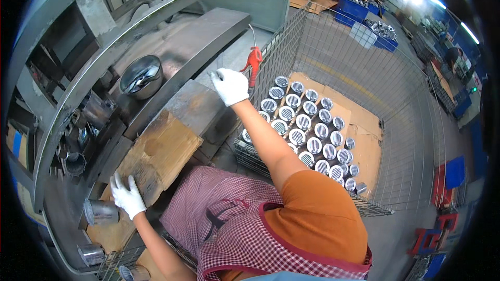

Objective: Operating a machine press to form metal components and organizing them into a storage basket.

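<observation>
My left hand (127, 198), in a white glove, lies with fingers spread at the near end of a worn wooden board (174, 151). Just left of it is a shiny metal cylinder (102, 212) with a round end. My right hand (230, 87), also gloved, is over the far end of a grey metal block (195, 105), its fingers bent together. Whatever they may pinch is too small to make out. Close to its right hangs a red air blow gun (253, 61) with a thin bent nozzle, apart from the hand.
A wire mesh cage (299, 36) on the right holds rows of metal cylinders with slotted tops (303, 122) on cardboard (364, 125). A round metal bowl (141, 78) with shiny pieces stands behind the board. More cylinders (91, 254) are at lower left; blue bins (351, 10) stand far back.
</observation>
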`<state>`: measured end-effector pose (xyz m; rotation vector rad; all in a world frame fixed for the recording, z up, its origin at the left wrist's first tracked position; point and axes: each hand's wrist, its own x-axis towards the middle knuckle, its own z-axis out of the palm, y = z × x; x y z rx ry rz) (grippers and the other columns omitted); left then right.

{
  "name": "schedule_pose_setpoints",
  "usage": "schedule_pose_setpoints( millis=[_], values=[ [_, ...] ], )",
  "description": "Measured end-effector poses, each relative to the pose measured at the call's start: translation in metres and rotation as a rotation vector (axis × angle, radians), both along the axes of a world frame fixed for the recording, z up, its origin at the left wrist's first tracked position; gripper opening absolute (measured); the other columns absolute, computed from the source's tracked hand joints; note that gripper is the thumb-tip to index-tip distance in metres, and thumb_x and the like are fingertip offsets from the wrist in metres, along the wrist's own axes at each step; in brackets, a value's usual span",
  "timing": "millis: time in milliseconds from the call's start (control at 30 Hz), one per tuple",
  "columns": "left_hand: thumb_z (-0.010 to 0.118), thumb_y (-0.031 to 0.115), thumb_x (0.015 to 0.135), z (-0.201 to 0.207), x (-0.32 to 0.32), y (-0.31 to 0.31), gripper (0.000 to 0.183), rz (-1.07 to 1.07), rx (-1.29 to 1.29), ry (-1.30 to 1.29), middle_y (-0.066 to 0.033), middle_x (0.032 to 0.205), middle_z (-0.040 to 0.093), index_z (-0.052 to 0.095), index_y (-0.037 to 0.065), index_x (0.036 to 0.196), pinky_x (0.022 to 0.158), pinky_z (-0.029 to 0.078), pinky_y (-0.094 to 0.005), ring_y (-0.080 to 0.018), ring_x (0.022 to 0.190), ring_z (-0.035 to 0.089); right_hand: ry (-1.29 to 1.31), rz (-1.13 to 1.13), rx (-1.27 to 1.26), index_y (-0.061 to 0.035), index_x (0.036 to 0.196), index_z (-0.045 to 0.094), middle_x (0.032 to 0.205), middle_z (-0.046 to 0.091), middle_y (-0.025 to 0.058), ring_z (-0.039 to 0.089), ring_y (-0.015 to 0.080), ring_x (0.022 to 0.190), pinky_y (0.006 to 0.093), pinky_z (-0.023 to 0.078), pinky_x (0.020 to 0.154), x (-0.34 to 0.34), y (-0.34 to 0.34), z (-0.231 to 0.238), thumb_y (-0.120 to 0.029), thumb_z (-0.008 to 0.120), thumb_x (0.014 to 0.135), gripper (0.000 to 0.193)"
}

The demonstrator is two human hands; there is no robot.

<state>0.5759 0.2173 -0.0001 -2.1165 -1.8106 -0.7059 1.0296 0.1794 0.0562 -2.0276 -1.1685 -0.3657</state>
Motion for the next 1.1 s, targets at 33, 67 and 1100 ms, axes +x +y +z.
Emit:
schedule_pose_setpoints(
  millis=[33, 67, 1100],
  values=[
    [0.057, 0.042, 0.090, 0.000, 0.002, 0.001, 0.054, -0.007, 0.002, 0.000, -0.0191, 0.137, 0.047, 0.049, 0.011, 0.133, 0.098, 0.039, -0.0485, -0.0363, 0.121, 0.049, 0.055, 0.000, 0.145, -0.0115, 0.080, 0.068, 0.076, 0.067, 0.0140, 0.065, 0.0337, 0.072, 0.0427, 0.050, 0.063, 0.000, 0.001, -0.003, -0.037, 0.059, 0.086, 0.027],
    [0.057, 0.043, 0.090, 0.000, 0.004, 0.002, 0.054, 0.003, 0.080, -0.022, -0.0191, 0.137, 0.047, 0.050, 0.011, 0.133, 0.098, 0.039, -0.0494, -0.0361, 0.122, 0.048, 0.110, 0.002, 0.290, -0.0112, 0.081, 0.067, 0.076, 0.066, 0.0143, 0.064, 0.0340, 0.071, 0.0431, 0.050, 0.062, 0.001, 0.003, -0.005, -0.036, 0.060, 0.086, 0.026],
    [0.062, 0.046, 0.082, 0.035, 0.010, -0.021, 0.060, 0.088, -0.087, -0.040, -0.0213, 0.131, 0.053, 0.054, 0.011, 0.130, 0.096, 0.044, -0.0450, -0.0364, 0.115, 0.055, -0.052, -0.053, 0.058, -0.0099, 0.096, 0.067, 0.094, 0.068, 0.0148, 0.065, 0.0351, 0.087, 0.0437, 0.051, 0.078, 0.005, 0.009, -0.012, -0.040, 0.057, 0.085, 0.033]
  ],
)
